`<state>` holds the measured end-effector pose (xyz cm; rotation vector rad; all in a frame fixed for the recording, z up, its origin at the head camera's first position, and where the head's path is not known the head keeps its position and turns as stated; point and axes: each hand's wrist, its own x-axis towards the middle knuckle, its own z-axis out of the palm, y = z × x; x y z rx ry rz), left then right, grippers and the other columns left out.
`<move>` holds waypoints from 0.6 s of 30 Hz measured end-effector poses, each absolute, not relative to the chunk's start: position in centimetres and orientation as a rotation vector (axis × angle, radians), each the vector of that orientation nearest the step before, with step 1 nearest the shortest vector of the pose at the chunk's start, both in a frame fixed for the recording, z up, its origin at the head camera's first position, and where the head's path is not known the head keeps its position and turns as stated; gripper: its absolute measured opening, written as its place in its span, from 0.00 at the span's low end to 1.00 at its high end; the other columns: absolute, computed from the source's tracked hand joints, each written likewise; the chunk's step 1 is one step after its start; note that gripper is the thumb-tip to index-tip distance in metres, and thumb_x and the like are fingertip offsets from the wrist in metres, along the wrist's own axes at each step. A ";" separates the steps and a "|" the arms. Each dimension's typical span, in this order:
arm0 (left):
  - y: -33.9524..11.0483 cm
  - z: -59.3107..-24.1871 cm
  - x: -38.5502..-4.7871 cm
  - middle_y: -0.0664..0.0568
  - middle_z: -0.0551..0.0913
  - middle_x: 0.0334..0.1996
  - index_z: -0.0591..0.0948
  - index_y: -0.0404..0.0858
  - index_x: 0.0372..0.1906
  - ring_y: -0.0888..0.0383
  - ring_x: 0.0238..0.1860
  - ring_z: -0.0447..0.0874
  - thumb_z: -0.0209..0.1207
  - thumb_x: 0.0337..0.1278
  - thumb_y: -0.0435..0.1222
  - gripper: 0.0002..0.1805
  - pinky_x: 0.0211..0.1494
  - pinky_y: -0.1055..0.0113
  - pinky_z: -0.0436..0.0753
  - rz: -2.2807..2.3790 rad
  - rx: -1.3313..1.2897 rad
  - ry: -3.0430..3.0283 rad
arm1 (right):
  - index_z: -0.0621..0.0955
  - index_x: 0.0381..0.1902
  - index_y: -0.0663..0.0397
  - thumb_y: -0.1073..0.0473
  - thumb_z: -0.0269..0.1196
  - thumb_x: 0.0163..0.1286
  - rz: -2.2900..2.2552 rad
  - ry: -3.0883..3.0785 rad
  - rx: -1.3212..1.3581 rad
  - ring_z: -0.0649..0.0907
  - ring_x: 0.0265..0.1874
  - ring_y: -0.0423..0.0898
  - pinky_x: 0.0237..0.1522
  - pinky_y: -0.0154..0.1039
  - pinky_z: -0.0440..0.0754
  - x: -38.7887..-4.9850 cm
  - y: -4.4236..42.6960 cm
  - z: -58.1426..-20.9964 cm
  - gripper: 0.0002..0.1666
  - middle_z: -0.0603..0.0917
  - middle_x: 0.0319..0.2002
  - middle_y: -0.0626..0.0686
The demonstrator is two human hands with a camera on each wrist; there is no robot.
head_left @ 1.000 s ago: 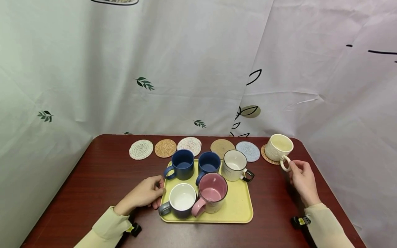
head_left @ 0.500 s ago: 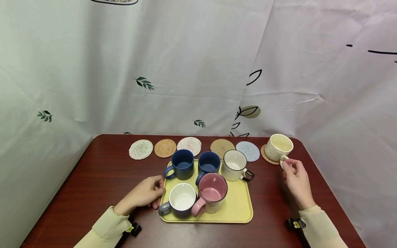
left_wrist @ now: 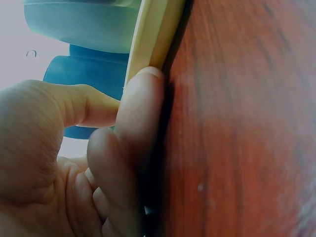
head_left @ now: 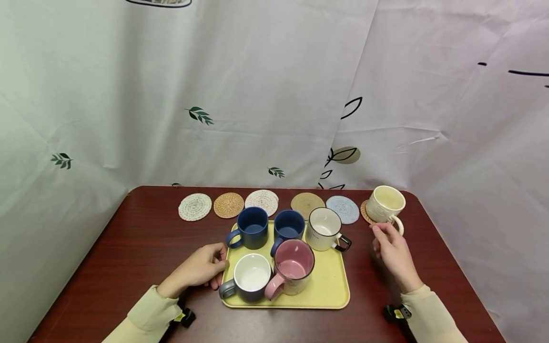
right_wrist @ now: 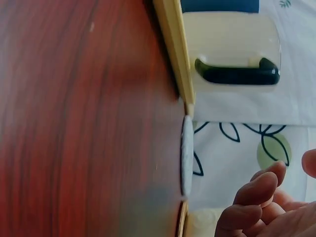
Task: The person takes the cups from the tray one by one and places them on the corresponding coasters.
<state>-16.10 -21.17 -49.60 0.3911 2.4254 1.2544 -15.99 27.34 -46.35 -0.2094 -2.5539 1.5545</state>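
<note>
My left hand [head_left: 195, 269] pinches the left rim of the yellow tray [head_left: 326, 286]; in the left wrist view the thumb lies above the tray edge and the fingers are against its side. On the tray stand two blue mugs [head_left: 253, 231], a white mug [head_left: 322, 231] with a black handle, a pink mug [head_left: 296, 267] and a dark grey mug [head_left: 250, 290] with a white inside. At the right, a cream mug [head_left: 383, 205] stands on a woven coaster [head_left: 366, 216]. Just left of its handle, my right hand [head_left: 394, 255] holds nothing, its fingers loosely bent.
Along the table's back lie more round coasters: a white-green one [head_left: 195, 207], an orange-brown one [head_left: 228, 205], a white-pink one [head_left: 262, 201], a tan one [head_left: 306, 204] and a pale blue one [head_left: 343, 209]. A printed white cloth [head_left: 257, 95] hangs behind the dark red table [head_left: 141, 238].
My right hand has let go of the cream mug's handle and moved left towards the tray. The cream mug stays on its coaster. My left hand has not moved.
</note>
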 end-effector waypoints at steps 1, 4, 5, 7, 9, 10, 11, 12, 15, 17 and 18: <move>-21.2 -49.6 -16.1 0.53 0.82 0.12 0.73 0.38 0.35 0.58 0.12 0.82 0.56 0.64 0.30 0.03 0.13 0.64 0.78 1.254 0.392 2.426 | 0.75 0.57 0.65 0.50 0.49 0.84 1.558 -2.554 -0.193 0.74 0.18 0.42 0.23 0.36 0.76 -16.0 27.1 -46.4 0.22 0.73 0.21 0.47; -21.2 -49.6 -16.1 0.53 0.82 0.12 0.73 0.38 0.35 0.58 0.12 0.82 0.56 0.64 0.30 0.03 0.13 0.64 0.78 1.252 0.393 2.427 | 0.77 0.56 0.66 0.51 0.50 0.84 1.597 -2.541 -0.152 0.73 0.17 0.42 0.22 0.36 0.76 -15.9 26.5 -46.6 0.22 0.72 0.21 0.48; -21.2 -49.6 -16.1 0.53 0.82 0.12 0.73 0.38 0.35 0.59 0.12 0.82 0.56 0.64 0.30 0.03 0.13 0.64 0.78 1.251 0.393 2.428 | 0.77 0.55 0.66 0.51 0.50 0.84 1.611 -2.537 -0.145 0.73 0.17 0.42 0.22 0.37 0.76 -15.9 26.4 -46.6 0.22 0.72 0.20 0.48; -21.1 -49.6 -16.1 0.53 0.82 0.12 0.73 0.38 0.35 0.59 0.12 0.82 0.56 0.64 0.30 0.03 0.13 0.64 0.78 1.250 0.392 2.428 | 0.77 0.56 0.66 0.51 0.50 0.84 1.643 -2.538 -0.138 0.73 0.18 0.42 0.23 0.36 0.76 -15.8 26.1 -46.7 0.22 0.72 0.20 0.49; -21.1 -49.5 -16.1 0.53 0.82 0.12 0.73 0.38 0.35 0.59 0.12 0.82 0.56 0.64 0.30 0.03 0.13 0.63 0.78 1.249 0.390 2.429 | 0.78 0.56 0.66 0.51 0.50 0.84 1.661 -2.545 -0.137 0.73 0.18 0.42 0.23 0.36 0.76 -15.8 25.8 -46.8 0.22 0.72 0.21 0.49; -21.1 -49.5 -16.1 0.53 0.82 0.12 0.73 0.38 0.35 0.59 0.12 0.82 0.56 0.64 0.30 0.03 0.13 0.63 0.78 1.248 0.390 2.430 | 0.78 0.56 0.65 0.51 0.50 0.84 1.666 -2.552 -0.132 0.73 0.18 0.42 0.23 0.36 0.76 -15.8 25.7 -46.9 0.22 0.72 0.21 0.48; -21.1 -49.5 -16.1 0.53 0.82 0.12 0.73 0.38 0.35 0.59 0.12 0.82 0.56 0.64 0.30 0.03 0.13 0.63 0.78 1.247 0.389 2.431 | 0.78 0.56 0.65 0.51 0.50 0.84 1.672 -2.558 -0.132 0.73 0.18 0.42 0.23 0.36 0.76 -15.7 25.6 -46.9 0.21 0.72 0.21 0.48; -21.1 -49.5 -16.1 0.53 0.82 0.12 0.73 0.38 0.35 0.59 0.12 0.82 0.56 0.64 0.30 0.03 0.13 0.63 0.78 1.247 0.388 2.430 | 0.79 0.56 0.64 0.52 0.50 0.84 1.680 -2.563 -0.130 0.73 0.18 0.42 0.23 0.37 0.75 -15.7 25.5 -46.9 0.21 0.72 0.21 0.48; -21.1 -49.5 -16.1 0.53 0.82 0.12 0.73 0.38 0.35 0.59 0.12 0.82 0.56 0.64 0.30 0.03 0.13 0.63 0.78 1.245 0.388 2.431 | 0.80 0.56 0.63 0.52 0.50 0.84 1.703 -2.579 -0.118 0.73 0.18 0.42 0.22 0.37 0.75 -15.6 25.1 -47.0 0.20 0.71 0.21 0.48; -21.1 -49.5 -16.1 0.53 0.82 0.12 0.73 0.38 0.35 0.59 0.12 0.82 0.56 0.64 0.30 0.03 0.13 0.63 0.78 1.244 0.388 2.432 | 0.80 0.55 0.62 0.53 0.50 0.84 1.726 -2.586 -0.122 0.72 0.18 0.42 0.22 0.37 0.75 -15.6 24.8 -47.0 0.20 0.71 0.21 0.49; -21.1 -49.5 -16.1 0.53 0.82 0.12 0.73 0.38 0.35 0.59 0.12 0.82 0.56 0.64 0.30 0.03 0.13 0.63 0.78 1.243 0.386 2.432 | 0.80 0.55 0.62 0.53 0.50 0.84 1.731 -2.591 -0.120 0.72 0.18 0.42 0.22 0.37 0.75 -15.6 24.7 -47.0 0.20 0.71 0.21 0.48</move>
